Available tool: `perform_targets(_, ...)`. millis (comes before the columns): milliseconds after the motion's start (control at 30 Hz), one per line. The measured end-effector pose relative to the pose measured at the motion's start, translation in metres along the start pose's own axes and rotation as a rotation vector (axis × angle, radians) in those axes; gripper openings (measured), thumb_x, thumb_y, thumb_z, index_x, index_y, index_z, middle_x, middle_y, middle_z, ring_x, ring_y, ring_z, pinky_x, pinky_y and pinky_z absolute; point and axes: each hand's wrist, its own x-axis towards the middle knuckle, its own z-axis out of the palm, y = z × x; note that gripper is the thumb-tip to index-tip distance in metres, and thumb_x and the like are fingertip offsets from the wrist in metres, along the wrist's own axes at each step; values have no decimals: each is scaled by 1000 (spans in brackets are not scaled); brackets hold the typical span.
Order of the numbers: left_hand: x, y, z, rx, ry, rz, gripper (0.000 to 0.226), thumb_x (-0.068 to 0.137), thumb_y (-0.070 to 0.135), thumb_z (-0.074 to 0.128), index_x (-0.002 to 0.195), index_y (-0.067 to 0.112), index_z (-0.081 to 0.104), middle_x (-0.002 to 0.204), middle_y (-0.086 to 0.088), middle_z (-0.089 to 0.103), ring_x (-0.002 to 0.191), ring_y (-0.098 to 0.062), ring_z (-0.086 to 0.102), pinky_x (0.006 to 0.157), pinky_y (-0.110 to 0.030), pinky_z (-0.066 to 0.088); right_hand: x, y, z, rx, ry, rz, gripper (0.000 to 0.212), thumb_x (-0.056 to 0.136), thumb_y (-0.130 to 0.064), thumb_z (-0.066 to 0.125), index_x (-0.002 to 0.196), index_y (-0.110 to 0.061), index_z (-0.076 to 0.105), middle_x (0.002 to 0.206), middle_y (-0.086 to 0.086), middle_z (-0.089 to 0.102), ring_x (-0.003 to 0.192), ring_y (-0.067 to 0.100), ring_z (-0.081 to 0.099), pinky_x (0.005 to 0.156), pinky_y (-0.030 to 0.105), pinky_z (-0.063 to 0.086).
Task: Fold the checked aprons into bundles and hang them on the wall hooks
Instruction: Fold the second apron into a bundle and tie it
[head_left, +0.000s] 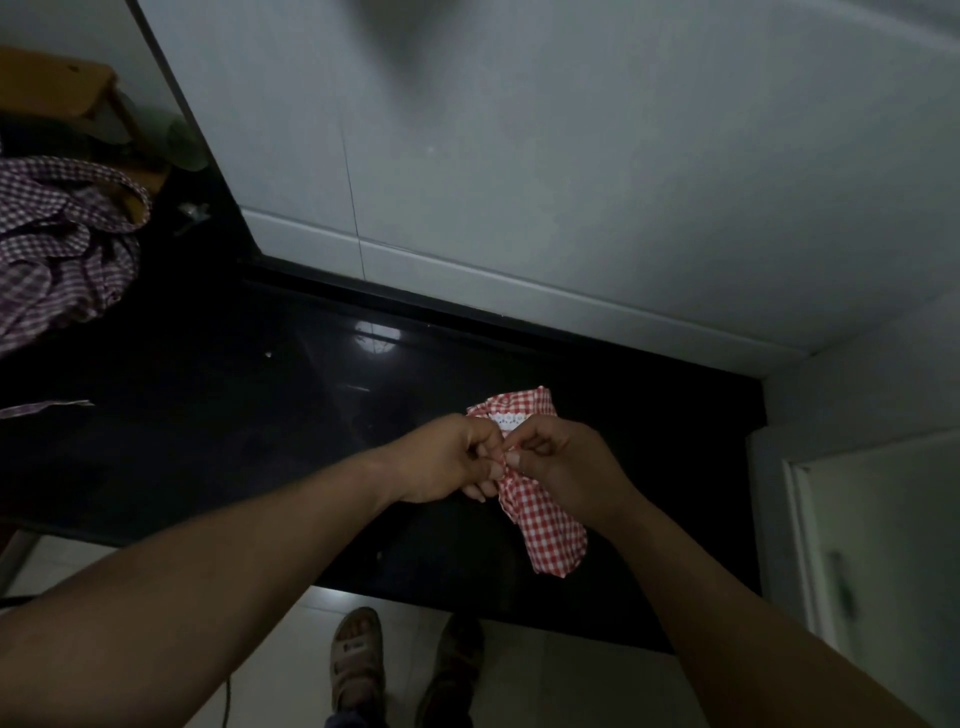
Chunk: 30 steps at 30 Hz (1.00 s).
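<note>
Observed: a person stands at the front edge of a glossy black stone worktop (218, 415) that runs along a wall of pale grey tiles (519, 156).

Task item one: a red-and-white checked cloth apron (548, 522), already rolled into a tight, elongated bundle. It sits over the right part of the worktop, its lower end reaching toward the front edge and its upper end, showing a strip of white lace trim (511, 420), pointing toward the wall. Whether it rests on the surface or is held just above it cannot be told.

Left hand (447, 460): fingers curled, pinching the fabric at the middle of the bundle. Right hand (569, 462): likewise curled, thumb and forefinger pinching the same spot. The two hands touch at the fingertips. What exactly they nip, a strap or a fold, is too small to tell.

Task item two: a purple-and-white checked cloth apron (57, 244) lies loose and crumpled at the far left end of the worktop, well apart from the bundle. A thin purple checked strap (44, 408) lies flat nearer the front left.

Also noted: a brown wooden stool (52, 88) beyond the left end; a white cabinet door (883, 545) to the right; the person's feet in tan strapped sandals (358, 660) on pale floor tiles below the front edge.
</note>
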Motion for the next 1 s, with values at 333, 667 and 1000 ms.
perform_targets(333,1,-24,0,108,67,39,16,101,6,63,89,17,65,88,-6,72,83,-13,72,80,-35,64,-13,20,7,-166,130,111,11,91,-20,73,84,-26,66,93,-10,62,88,-4,58,71,12,40)
perform_targets(667,-10,-26,12,363,252,205,17,95,22,70,106,27,57,100,14,60,89,-3,60,76,-24,51,-11,17,-1,-83,152,166,10,89,-23,75,86,-28,67,96,-9,69,88,-2,64,76,18,45)
perform_targets(1000,-2,-26,32,420,390,289,10,94,26,69,98,30,60,99,12,58,89,-5,58,75,-34,53,-31,28,30,-178,274,106,11,88,-21,76,91,-25,66,94,-14,59,87,-4,59,75,11,44)
